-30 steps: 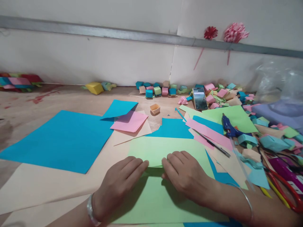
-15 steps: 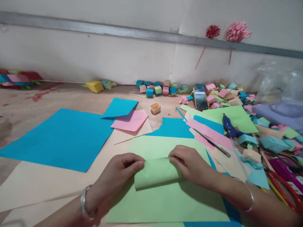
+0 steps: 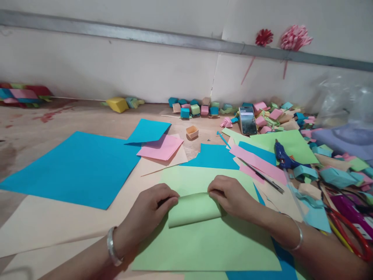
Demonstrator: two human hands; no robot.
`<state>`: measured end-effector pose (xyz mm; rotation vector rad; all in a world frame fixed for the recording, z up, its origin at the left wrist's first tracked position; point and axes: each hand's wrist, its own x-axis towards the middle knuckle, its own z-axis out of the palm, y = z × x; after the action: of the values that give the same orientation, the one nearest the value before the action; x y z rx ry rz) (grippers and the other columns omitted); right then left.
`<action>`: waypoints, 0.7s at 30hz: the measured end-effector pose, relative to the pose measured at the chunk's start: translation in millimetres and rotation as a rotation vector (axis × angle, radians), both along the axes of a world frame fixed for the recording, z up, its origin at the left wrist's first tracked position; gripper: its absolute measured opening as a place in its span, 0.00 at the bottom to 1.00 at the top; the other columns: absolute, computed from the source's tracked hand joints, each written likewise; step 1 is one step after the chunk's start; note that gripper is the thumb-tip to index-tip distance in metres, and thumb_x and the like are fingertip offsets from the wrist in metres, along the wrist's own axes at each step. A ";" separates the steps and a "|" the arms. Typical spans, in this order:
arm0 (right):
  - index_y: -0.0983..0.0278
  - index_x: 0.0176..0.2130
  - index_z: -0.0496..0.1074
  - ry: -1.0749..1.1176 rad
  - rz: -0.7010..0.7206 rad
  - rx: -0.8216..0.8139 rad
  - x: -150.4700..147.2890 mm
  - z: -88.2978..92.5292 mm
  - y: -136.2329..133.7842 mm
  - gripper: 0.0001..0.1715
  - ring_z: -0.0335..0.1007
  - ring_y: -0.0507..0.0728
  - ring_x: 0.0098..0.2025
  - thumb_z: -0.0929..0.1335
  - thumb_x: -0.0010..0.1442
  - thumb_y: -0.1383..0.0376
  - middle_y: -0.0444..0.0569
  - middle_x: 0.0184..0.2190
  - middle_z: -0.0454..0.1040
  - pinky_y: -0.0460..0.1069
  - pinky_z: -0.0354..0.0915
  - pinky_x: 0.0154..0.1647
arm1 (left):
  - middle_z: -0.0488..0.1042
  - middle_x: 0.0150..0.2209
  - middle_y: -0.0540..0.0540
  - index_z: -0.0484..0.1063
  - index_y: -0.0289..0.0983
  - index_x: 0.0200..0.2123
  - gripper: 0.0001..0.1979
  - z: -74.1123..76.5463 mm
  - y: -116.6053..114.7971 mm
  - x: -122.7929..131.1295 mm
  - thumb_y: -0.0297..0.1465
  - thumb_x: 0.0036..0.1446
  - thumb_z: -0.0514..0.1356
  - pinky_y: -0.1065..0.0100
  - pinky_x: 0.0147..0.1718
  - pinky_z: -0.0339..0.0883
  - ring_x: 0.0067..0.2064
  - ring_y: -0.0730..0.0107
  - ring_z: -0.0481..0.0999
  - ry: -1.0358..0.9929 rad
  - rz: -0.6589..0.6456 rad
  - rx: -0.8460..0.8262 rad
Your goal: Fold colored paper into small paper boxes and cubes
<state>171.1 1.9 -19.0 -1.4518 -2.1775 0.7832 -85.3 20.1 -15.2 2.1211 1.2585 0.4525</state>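
A small piece of light green paper (image 3: 195,210), bent over on itself, lies above a large light green sheet (image 3: 210,249). My left hand (image 3: 159,202) pinches its upper left corner between thumb and fingers. At the upper right corner, my right hand (image 3: 223,192) grips the same piece in a like pinch. The lower edge of the piece is a soft rounded bend. Both wrists carry silver bangles.
A large blue sheet (image 3: 78,171) lies left. Folded blue and pink papers (image 3: 161,147) sit beyond my hands, near a small paper box (image 3: 192,132). To the right are a glue gun (image 3: 282,155), tweezers (image 3: 268,181), red-handled scissors (image 3: 349,233), a phone (image 3: 247,120) and many paper boxes.
The bent green piece looks slightly shallower, its lower edge a little nearer to my fingers. Both hands appear slightly higher in the view, still pinching the corners.
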 end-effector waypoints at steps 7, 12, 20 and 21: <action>0.65 0.29 0.71 -0.128 0.011 0.234 -2.2 -12.4 -0.7 0.12 0.61 0.53 0.33 0.62 0.61 0.73 0.48 0.28 0.68 0.47 0.55 0.33 | 0.76 0.34 0.47 0.75 0.39 0.35 0.09 -6.1 2.0 -0.3 0.34 0.61 0.55 0.67 0.35 0.65 0.36 0.65 0.74 0.067 -0.036 0.131; 0.65 0.29 0.71 -0.136 0.010 0.291 -2.1 -17.1 -0.7 0.13 0.61 0.53 0.32 0.61 0.61 0.73 0.47 0.28 0.67 0.47 0.54 0.32 | 0.76 0.32 0.49 0.73 0.39 0.32 0.09 -6.8 2.8 0.5 0.34 0.60 0.55 0.67 0.34 0.64 0.34 0.66 0.74 0.053 0.007 0.096; 0.65 0.30 0.70 -0.062 0.003 0.248 -2.4 -20.7 0.9 0.11 0.63 0.53 0.34 0.62 0.61 0.73 0.48 0.29 0.69 0.47 0.56 0.34 | 0.74 0.32 0.48 0.71 0.38 0.31 0.10 -4.6 1.7 3.2 0.34 0.62 0.53 0.66 0.35 0.62 0.35 0.66 0.71 0.054 0.015 0.063; 0.65 0.30 0.70 -0.060 0.000 0.248 -2.5 -21.1 1.1 0.11 0.63 0.53 0.34 0.62 0.61 0.73 0.48 0.29 0.69 0.47 0.56 0.35 | 0.73 0.32 0.48 0.70 0.38 0.32 0.10 -4.9 1.3 4.0 0.34 0.62 0.53 0.66 0.35 0.62 0.35 0.66 0.71 0.057 0.017 0.063</action>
<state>168.6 3.0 -40.1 -1.3643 -2.2276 0.4542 -81.3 21.4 -20.1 2.1913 1.3103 0.4473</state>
